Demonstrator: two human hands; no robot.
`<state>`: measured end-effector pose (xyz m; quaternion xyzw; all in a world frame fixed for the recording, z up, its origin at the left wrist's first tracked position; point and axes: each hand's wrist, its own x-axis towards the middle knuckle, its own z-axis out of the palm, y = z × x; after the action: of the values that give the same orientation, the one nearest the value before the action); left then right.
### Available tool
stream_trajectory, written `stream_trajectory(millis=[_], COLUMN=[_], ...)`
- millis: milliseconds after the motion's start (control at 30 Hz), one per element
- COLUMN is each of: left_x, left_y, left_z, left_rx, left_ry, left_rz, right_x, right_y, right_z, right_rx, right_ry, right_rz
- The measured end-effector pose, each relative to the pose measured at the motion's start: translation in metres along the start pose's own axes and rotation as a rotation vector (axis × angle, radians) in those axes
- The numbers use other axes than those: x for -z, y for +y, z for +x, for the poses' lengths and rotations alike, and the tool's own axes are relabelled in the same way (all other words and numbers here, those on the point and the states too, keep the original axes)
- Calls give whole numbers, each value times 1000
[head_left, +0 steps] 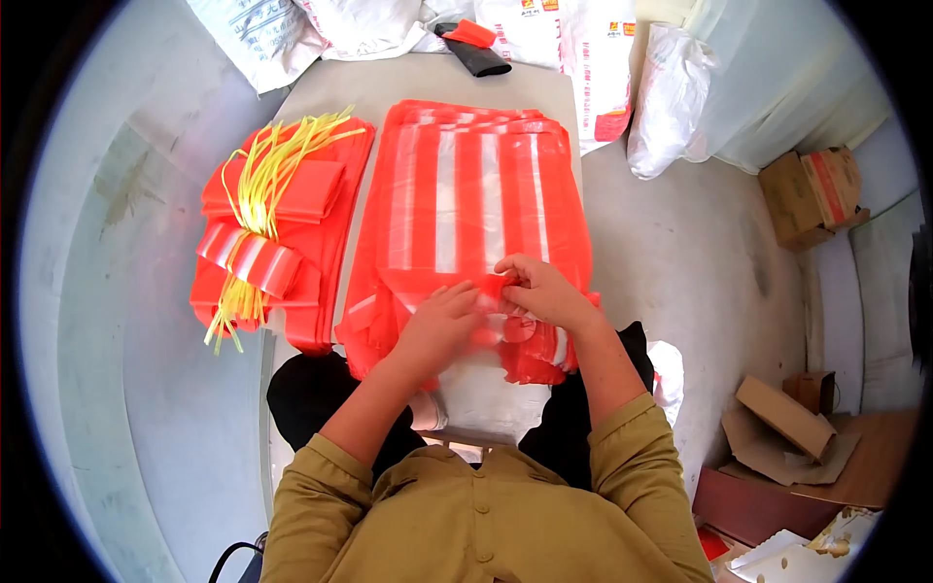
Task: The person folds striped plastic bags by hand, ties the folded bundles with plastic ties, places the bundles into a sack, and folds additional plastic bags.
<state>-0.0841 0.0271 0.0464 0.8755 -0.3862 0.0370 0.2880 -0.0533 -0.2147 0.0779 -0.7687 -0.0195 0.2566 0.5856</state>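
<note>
A stack of red-and-clear striped plastic bags point(466, 194) lies flat on the table in front of me, its near edge rumpled. With thumb and fingers closed, my right hand point(544, 291) pinches a fold of the top bag near that edge. My left hand point(442, 325) rests against the same near edge just to the left, fingers stretched over the plastic and partly blurred. Left of the stack sits a pile of folded red bags point(326, 228). Yellow ties point(272, 175) lie across that pile, with a striped folded roll point(250, 260) over them.
White printed sacks point(525, 39) stand beyond the table point(360, 83), with a black roll point(476, 58) at its far edge. A white bag point(671, 97) hangs or stands at the right. Cardboard boxes point(812, 199) and opened cartons point(787, 432) are on the right-hand floor.
</note>
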Motion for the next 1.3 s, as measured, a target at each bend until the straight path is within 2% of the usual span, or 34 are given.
stream_trajectory(millis=[233, 333, 400, 467, 567, 700, 767, 833, 933, 1133, 1300], left_x=[6, 4, 5, 2, 0, 10, 9, 5, 9, 11, 5], left_y=[4, 5, 10, 10, 8, 22, 21, 13, 17, 13, -1], left_z=[3, 2, 7, 6, 6, 16, 13, 6, 12, 23, 26], left_rx=[6, 15, 326, 459, 466, 677, 500, 35, -21, -67, -34], left_ry=[7, 40, -10, -31, -21, 23, 82, 138, 187, 227, 155], left_rz=[-45, -67, -451, -617, -607, -858, -631, -8, -62, -54, -44], right_x=[-15, -23, -26, -29, -31, -32, -33, -34, -33, -34, -33], right_y=[9, 11, 5, -5, -12, -6, -4, 0, 7, 9, 13], right_z=[13, 10, 6, 0, -2, 4, 6, 7, 10, 13, 17], right_rx=[74, 194, 160, 166, 233, 293, 313, 336, 408, 417, 441], right_ry=[94, 206, 218, 233, 251, 255, 258, 272, 292, 282, 265], right_rz=[-189, -372, -394, -436, -527, -619, -648, -664, -677, -665, -606])
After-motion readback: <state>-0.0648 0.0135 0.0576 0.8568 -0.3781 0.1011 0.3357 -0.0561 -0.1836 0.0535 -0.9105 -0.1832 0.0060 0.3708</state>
